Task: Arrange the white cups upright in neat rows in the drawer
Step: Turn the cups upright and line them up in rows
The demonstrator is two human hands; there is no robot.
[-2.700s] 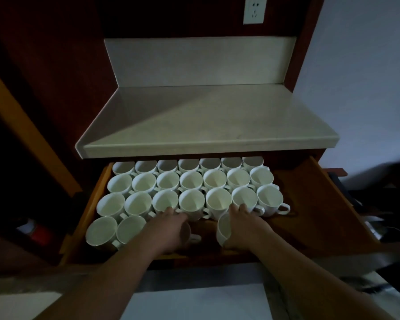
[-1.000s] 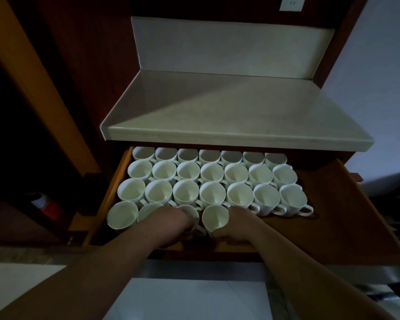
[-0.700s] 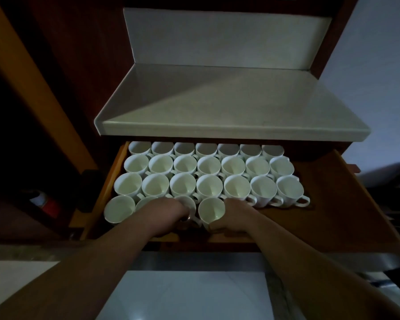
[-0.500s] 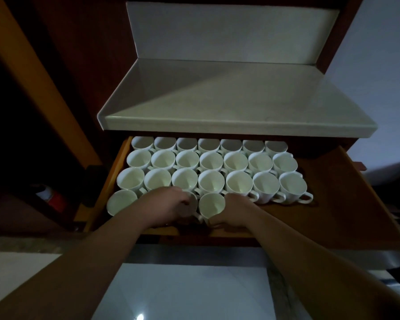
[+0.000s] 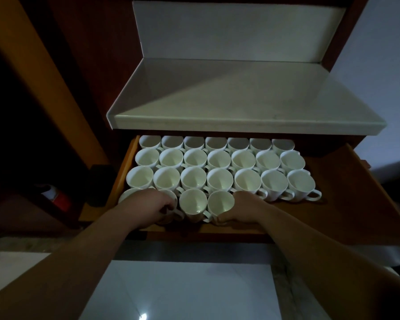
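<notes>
Kitchen or pantry nook: dark wood cabinet (image 5: pixel 97 65), pale surface (image 5: pixel 240 100) with upstand (image 5: pixel 229 31), drawer (image 5: pixel 356 199) of white cups (image 5: pixel 219 181) (all alike), tiled floor (image 5: pixel 183 292).

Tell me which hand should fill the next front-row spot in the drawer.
Right. The right hand grips the last front-row cup, directly beside the bare drawer floor where the row would continue. The left hand holds a cup further left, two cups short of that gap.
</notes>
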